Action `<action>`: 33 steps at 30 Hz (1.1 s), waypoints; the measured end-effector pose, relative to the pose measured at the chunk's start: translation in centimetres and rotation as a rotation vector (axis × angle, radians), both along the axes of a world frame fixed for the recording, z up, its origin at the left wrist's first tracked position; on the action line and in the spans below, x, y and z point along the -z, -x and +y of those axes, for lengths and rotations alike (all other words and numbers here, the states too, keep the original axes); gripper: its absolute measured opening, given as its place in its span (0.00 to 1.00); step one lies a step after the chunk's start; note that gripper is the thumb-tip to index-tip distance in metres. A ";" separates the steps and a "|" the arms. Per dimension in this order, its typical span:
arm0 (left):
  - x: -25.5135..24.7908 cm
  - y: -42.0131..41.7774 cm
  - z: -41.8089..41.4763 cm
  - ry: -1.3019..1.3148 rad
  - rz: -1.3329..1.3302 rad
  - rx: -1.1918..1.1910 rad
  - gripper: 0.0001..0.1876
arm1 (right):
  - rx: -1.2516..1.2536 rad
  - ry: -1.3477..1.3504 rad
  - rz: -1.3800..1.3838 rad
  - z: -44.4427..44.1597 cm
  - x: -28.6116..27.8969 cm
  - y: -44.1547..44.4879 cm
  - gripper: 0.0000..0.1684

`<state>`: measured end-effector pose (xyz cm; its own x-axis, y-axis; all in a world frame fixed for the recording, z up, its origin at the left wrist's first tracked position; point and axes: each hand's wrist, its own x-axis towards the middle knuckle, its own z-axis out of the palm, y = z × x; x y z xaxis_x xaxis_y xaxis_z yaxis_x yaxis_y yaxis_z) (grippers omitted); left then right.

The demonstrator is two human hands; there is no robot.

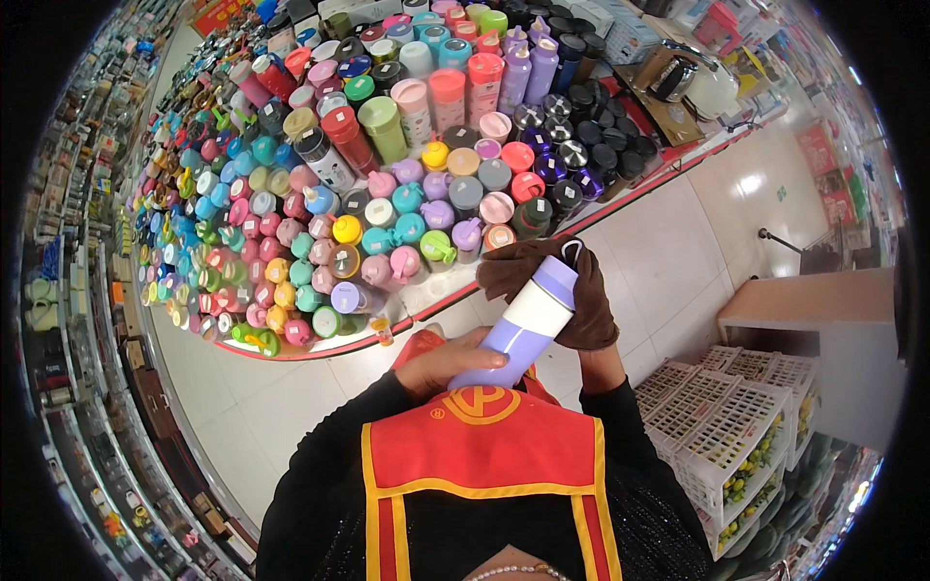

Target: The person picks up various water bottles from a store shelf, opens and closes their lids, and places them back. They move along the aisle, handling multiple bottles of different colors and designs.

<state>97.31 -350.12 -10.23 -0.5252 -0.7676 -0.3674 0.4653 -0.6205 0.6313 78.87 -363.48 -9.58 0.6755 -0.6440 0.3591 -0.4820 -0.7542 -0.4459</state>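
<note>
A lilac and white insulated bottle (pixel 536 317) with a pale carry loop is tilted in front of my chest, its cap end up and to the right. My left hand (pixel 458 359) is bare and holds the lower end, thumb across its front. Dark brown fabric, like a glove, covers my right hand (pixel 592 312). That hand lies behind and beside the cap end, and the bottle partly hides it. Whether its fingers close around the bottle cannot be seen. Beyond both hands stands a display table (pixel 436 296) with a red edge, crowded with bottles and cups.
Tall lilac bottles (pixel 542 71) and dark lidded flasks (pixel 603 156) stand toward the table's back right. An electric kettle (pixel 708 91) is at the far right. White plastic crates (pixel 734 417) are stacked on my right. Stocked shelves (pixel 80 407) curve along the left.
</note>
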 end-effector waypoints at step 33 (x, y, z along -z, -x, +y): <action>3.3 1.5 -0.9 0.507 -0.997 -0.187 0.39 | -0.014 -0.699 -0.405 -2.9 1.5 -2.3 0.23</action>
